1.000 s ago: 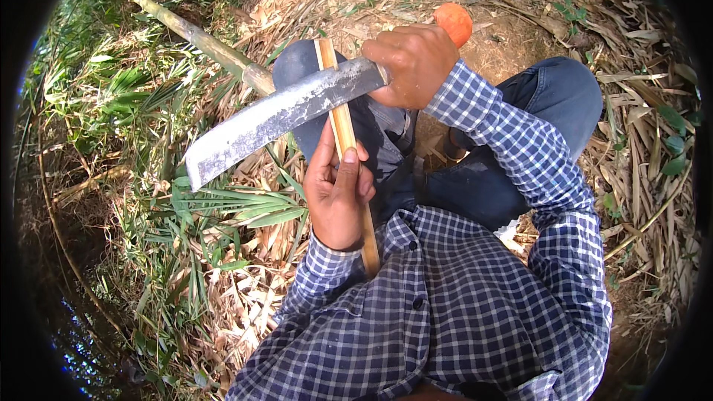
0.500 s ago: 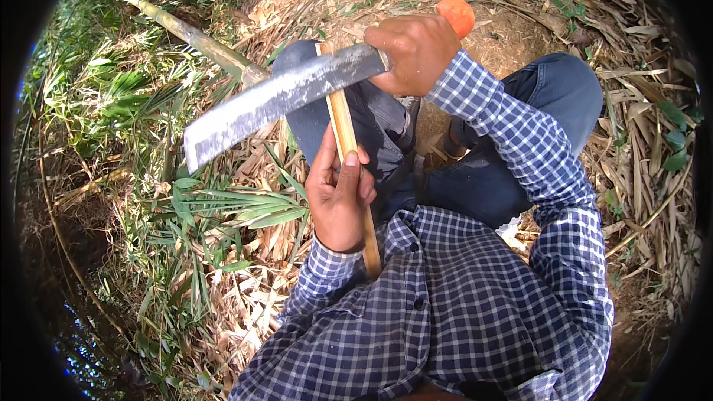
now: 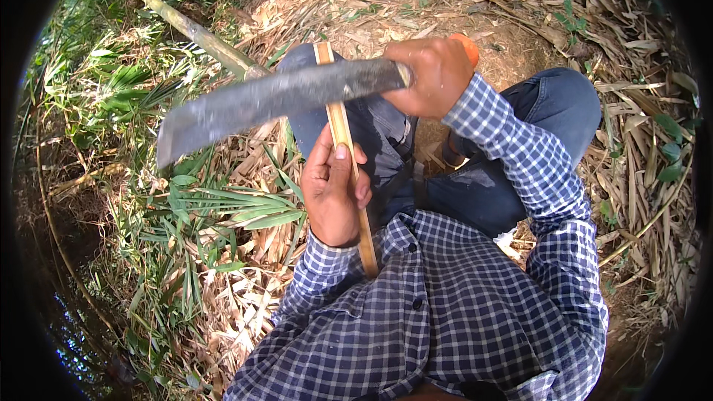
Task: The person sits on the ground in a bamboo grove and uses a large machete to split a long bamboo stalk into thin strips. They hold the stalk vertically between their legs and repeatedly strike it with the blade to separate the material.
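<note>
Wrapped round the orange handle of a machete [image 3: 275, 96] is my right hand [image 3: 431, 74]. The long grey blade points left and lies across a narrow, pale yellow bamboo strip [image 3: 340, 125], hiding a short stretch of it. My left hand [image 3: 334, 197] pinches that strip below the blade, its thumb along the face. The strip runs from above my bent left knee down to the front of my shirt. Whether the edge bites into the strip, I cannot tell.
A cut bamboo pole [image 3: 194, 33] slants in from the upper left towards my left knee. Green leaves [image 3: 256, 206] and dry husks lie to the left. More dry bamboo leaves [image 3: 639, 171] cover the ground at right, beyond my bent right knee [image 3: 564, 96].
The machete and my right hand have shifted slightly downward, the hand a little to the right, and the blade blurs with motion. My left hand stays nearly in place on the strip.
</note>
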{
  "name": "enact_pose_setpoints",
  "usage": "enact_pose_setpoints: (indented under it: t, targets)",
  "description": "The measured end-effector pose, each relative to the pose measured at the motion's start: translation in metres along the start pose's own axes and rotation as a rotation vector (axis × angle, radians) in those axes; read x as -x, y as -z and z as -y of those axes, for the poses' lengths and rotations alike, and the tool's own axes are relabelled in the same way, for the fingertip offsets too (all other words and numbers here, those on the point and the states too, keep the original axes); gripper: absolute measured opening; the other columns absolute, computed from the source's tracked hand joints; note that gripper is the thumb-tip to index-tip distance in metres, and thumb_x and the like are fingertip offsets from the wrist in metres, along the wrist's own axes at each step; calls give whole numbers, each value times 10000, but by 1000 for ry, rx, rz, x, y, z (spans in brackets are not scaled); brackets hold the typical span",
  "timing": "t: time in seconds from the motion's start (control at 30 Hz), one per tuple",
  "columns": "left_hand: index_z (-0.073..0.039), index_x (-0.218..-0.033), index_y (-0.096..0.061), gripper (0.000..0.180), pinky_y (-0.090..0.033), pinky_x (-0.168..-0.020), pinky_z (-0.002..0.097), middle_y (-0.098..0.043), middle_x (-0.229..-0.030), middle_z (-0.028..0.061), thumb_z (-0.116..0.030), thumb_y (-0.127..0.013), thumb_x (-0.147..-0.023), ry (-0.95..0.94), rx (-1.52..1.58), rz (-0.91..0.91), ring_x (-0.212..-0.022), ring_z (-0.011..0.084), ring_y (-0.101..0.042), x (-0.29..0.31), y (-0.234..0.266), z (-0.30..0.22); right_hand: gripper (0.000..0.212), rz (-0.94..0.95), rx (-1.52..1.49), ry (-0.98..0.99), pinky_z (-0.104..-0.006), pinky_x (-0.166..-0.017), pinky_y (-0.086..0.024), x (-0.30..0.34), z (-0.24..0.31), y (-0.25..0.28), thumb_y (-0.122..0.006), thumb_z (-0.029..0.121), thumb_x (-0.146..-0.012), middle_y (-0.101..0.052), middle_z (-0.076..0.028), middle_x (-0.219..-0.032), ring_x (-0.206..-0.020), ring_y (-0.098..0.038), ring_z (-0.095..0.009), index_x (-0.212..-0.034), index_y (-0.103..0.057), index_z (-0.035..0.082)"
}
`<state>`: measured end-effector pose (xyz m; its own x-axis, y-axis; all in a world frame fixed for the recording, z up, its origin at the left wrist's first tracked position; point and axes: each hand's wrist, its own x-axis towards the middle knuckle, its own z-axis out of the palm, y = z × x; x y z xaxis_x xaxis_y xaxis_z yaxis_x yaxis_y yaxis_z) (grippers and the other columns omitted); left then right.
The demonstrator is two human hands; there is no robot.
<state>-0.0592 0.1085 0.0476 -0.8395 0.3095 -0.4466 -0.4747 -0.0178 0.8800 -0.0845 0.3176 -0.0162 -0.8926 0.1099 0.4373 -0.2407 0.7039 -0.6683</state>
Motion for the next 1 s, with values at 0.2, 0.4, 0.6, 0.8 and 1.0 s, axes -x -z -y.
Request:
enact_pose_setpoints:
  t: [0.2,0.4,0.6,0.8,1.0]
  targets:
    - [-13,-1109,-533,206,-322,-402,201,-544,-868,37,-187,-452,-1035,37,-5,-42,-476,62,-419,2,2,1,232,77,34,146,-435,-523,-469,8,14,-14,-734,214,-614,-598,-95,-627,-588,-615,-315,-730,-606,59]
    - [-19,-1310,-472,317,-319,-395,191,-537,-871,51,-157,-456,-1025,34,-23,-49,-477,50,-398,4,-1,1,244,92,21,110,-429,-541,-480,3,9,-14,-727,226,-607,-586,-88,-629,-608,-617,-310,-752,-611,67]
    - [-28,-1335,-459,339,-316,-390,186,-538,-874,42,-161,-460,-1024,17,-24,-17,-468,42,-389,2,-1,1,276,55,70,134,-429,-523,-502,2,7,-13,-755,293,-652,-588,-69,-610,-599,-648,-288,-731,-596,82]
    - [-30,-1325,-470,328,-320,-392,182,-535,-872,34,-159,-462,-1023,7,-7,-14,-470,40,-396,1,-2,1,285,34,84,141,-426,-551,-506,-1,6,-11,-762,293,-643,-592,-69,-629,-620,-650,-282,-743,-592,87]
    - [-6,-1306,-476,318,-328,-392,184,-535,-872,39,-151,-457,-1024,12,-22,-18,-469,43,-405,3,-1,1,269,29,118,141,-419,-565,-518,-2,7,-10,-762,274,-648,-606,-68,-647,-631,-654,-267,-732,-585,90]
